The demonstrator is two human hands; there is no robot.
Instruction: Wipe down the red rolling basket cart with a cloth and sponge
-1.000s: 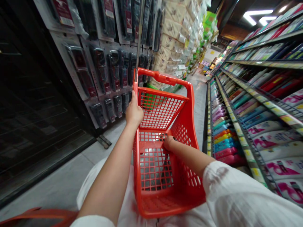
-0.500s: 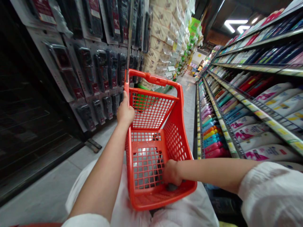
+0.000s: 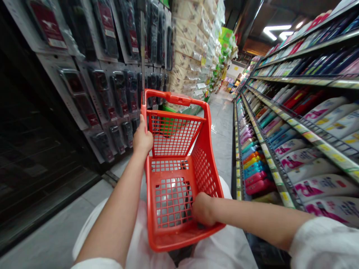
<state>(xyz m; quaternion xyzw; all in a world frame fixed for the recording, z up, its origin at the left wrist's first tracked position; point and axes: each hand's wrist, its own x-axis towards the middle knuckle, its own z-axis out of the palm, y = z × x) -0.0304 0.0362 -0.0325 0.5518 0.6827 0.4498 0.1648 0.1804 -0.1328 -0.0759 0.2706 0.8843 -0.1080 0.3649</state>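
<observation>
A red plastic shopping basket (image 3: 171,172) with a latticed bottom and sides is tilted in front of my lap, its red handle at the far end. My left hand (image 3: 143,139) is closed around the basket's left edge, near the base of a metal pole (image 3: 143,56) that rises there. Inside the basket, at the near right corner, my right hand (image 3: 204,210) rests low against the wall. Its fingers point down and are hidden, and whatever they may hold cannot be seen.
Shelves of bottles (image 3: 316,185) run along the right. Blister packs (image 3: 75,80) hang on the left, beside a dark panel (image 3: 30,160). Beyond the basket stand stacked beige packages (image 3: 186,48) and green ones. A tiled aisle (image 3: 221,119) leads away.
The basket and my left hand have shifted slightly left and down in the view. My right hand stays in the basket's near right corner; the dark thing under it now shows less.
</observation>
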